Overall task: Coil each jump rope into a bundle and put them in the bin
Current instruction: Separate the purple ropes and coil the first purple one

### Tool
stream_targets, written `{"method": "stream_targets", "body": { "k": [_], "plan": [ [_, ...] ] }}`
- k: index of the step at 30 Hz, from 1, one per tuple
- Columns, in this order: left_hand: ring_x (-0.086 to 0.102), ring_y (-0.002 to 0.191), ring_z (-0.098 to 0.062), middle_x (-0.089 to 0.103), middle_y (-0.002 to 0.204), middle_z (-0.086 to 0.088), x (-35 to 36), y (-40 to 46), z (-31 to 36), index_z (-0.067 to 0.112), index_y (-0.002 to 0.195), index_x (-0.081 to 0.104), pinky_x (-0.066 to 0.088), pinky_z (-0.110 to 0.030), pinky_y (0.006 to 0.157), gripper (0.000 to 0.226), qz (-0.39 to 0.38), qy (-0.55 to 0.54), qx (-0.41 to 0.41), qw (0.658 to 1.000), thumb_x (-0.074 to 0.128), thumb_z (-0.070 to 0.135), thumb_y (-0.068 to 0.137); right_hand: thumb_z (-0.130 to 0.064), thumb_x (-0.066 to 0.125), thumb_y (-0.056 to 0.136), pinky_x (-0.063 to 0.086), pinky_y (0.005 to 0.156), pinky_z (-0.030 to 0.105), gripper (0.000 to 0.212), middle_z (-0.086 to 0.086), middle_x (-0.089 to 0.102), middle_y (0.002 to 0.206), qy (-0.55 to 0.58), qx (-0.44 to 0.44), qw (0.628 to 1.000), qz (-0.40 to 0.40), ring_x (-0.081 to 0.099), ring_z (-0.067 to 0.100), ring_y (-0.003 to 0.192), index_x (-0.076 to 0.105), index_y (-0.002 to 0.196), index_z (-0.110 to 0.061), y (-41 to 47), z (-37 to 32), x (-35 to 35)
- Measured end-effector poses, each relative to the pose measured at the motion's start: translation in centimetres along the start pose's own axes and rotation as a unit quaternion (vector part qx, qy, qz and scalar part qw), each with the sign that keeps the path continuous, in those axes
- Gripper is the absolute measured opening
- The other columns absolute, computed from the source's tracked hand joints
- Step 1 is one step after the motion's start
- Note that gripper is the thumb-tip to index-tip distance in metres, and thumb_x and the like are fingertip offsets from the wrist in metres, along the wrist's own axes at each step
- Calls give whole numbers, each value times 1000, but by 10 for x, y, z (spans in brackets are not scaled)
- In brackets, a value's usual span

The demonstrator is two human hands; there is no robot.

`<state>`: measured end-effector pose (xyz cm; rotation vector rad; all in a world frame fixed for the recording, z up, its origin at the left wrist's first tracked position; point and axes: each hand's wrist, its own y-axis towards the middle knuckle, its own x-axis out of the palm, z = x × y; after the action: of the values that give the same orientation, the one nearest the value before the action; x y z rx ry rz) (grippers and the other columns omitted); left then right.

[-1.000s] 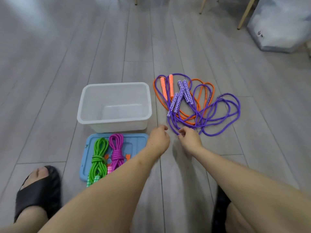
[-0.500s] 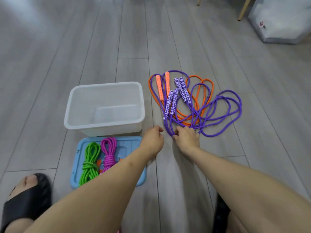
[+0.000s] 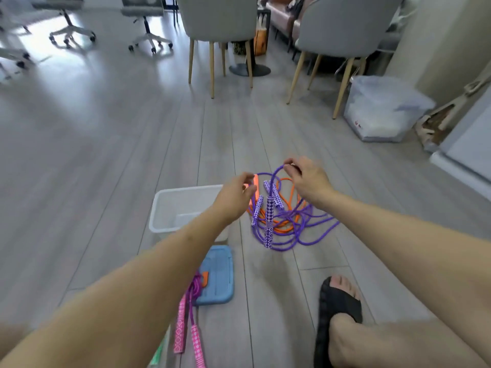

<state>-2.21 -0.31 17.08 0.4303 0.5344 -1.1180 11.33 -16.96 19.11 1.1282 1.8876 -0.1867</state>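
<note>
My right hand (image 3: 308,181) pinches a loop of the purple jump rope (image 3: 269,221) and holds it up off the floor. One patterned handle hangs straight down from it. My left hand (image 3: 233,195) is raised beside it, fingertips at the rope's other raised strand, seemingly pinching it. Most of the purple cord lies tangled on the floor over the orange jump rope (image 3: 288,193). The white bin (image 3: 170,205) stands just left of the pile, partly behind my left forearm, and what shows of its inside holds no rope. The pink rope (image 3: 183,322) lies by the blue lid (image 3: 220,277). A bit of green rope (image 3: 159,354) shows at the bottom edge.
My sandalled foot (image 3: 337,309) is planted right of the lid. Dining chairs (image 3: 218,22) stand further back. A clear plastic box (image 3: 380,110) sits at the right by a white cabinet (image 3: 467,144). Bare wood floor stretches to the left.
Both hands have risen from the floor, lifting part of the purple rope with a handle dangling. The camera has tilted up, so chairs now show.
</note>
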Motion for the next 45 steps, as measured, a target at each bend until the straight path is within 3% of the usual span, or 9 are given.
{"method": "stream_targets", "body": {
  "k": [3, 7, 9, 12, 16, 23, 29, 37, 45],
  "plan": [
    [62, 111, -20, 67, 121, -11, -33, -14, 56, 3, 130, 61, 43, -31, 99, 31, -33, -22, 50, 998, 53, 20, 106, -17, 61, 101, 39, 74, 27, 10, -8, 59, 82, 9, -82, 996, -40, 51, 4, 76, 70, 101, -12, -7, -58, -55],
    [69, 71, -15, 69, 77, -15, -62, -57, 115, 3, 100, 61, 52, -27, 74, 19, -36, -136, 79, 987, 44, 8, 107, -20, 62, 102, 39, 67, 14, 10, -8, 61, 80, 18, -138, 989, -50, 55, -1, 74, 70, 99, -14, -28, -119, -108],
    [63, 53, -12, 57, 64, -8, -80, -73, 130, 5, 91, 58, 54, -24, 65, 25, 7, -206, 74, 976, 39, 4, 107, -25, 61, 103, 42, 66, 20, 12, -5, 63, 81, 11, -144, 988, -47, 56, 6, 74, 69, 101, -18, -39, -136, -124],
    [45, 48, -10, 46, 63, -1, -115, -90, 139, 10, 87, 57, 48, -28, 60, 30, 66, -248, 46, 965, 37, 10, 109, -26, 58, 104, 43, 65, 31, 12, -1, 63, 79, 30, -114, 993, -24, 56, 15, 71, 68, 98, -22, -53, -140, -133],
    [32, 47, -8, 41, 64, 0, -138, -114, 128, 8, 91, 61, 30, -22, 51, 34, 56, -280, -5, 958, 34, 14, 111, -23, 61, 102, 47, 65, 35, 13, 4, 65, 72, 107, -39, 993, 36, 57, 16, 65, 65, 91, -18, -68, -140, -122],
    [54, 61, -16, 52, 73, -3, -141, -119, 102, 6, 108, 69, 52, -34, 66, 31, 38, -335, -56, 940, 43, 25, 110, -21, 63, 100, 47, 62, 27, 9, 4, 70, 79, 200, -1, 977, 74, 60, 13, 69, 64, 92, -17, -56, -182, -93],
    [35, 51, -9, 41, 70, 1, -145, -90, 104, 3, 120, 64, 39, -25, 53, 33, 39, -372, -68, 925, 36, 19, 112, -21, 64, 100, 46, 65, 24, 6, 0, 65, 83, 187, -26, 981, 52, 55, 10, 71, 69, 97, -20, -41, -194, -70],
    [53, 67, -12, 54, 79, -3, -145, -64, 89, 4, 119, 67, 51, -26, 68, 24, 57, -393, -42, 917, 46, 11, 108, -15, 62, 101, 51, 78, 20, 23, -9, 71, 96, 262, -2, 965, 24, 64, 5, 85, 73, 119, -24, -31, -196, -53],
    [60, 82, -20, 66, 86, -9, -138, -54, 81, 0, 111, 73, 54, -31, 79, 26, 66, -375, -47, 923, 55, 17, 105, -14, 74, 92, 50, 60, 15, 5, -1, 73, 78, 325, 33, 945, 24, 65, 5, 65, 75, 92, -18, -39, -202, -34]
  ]
}}
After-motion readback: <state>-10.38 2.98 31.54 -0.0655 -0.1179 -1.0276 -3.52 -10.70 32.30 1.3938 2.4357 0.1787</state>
